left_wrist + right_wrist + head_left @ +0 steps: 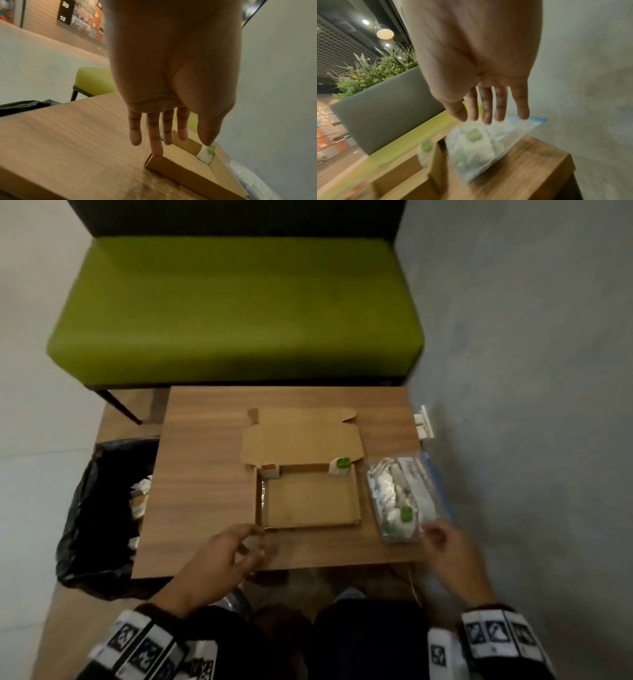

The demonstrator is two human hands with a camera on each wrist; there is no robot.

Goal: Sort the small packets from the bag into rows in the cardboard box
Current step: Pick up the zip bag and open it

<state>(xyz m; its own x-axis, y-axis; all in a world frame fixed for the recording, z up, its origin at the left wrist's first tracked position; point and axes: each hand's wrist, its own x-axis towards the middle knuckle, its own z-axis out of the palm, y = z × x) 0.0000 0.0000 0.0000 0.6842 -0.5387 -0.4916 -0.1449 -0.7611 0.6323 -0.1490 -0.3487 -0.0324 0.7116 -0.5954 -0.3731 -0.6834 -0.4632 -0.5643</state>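
The shallow cardboard box lies open mid-table, its lid flap folded back. An orange-marked packet sits in its far left corner and a green-marked packet in its far right corner. The clear zip bag of small white packets lies right of the box. My left hand is at the box's near left corner; in the left wrist view its fingers are straight and one fingertip touches the box rim. My right hand hovers with straight fingers over the bag's near end, holding nothing.
The wooden table is small. A black-lined bin stands against its left side. A green bench lies beyond the far edge. A grey wall with a white socket runs close along the right.
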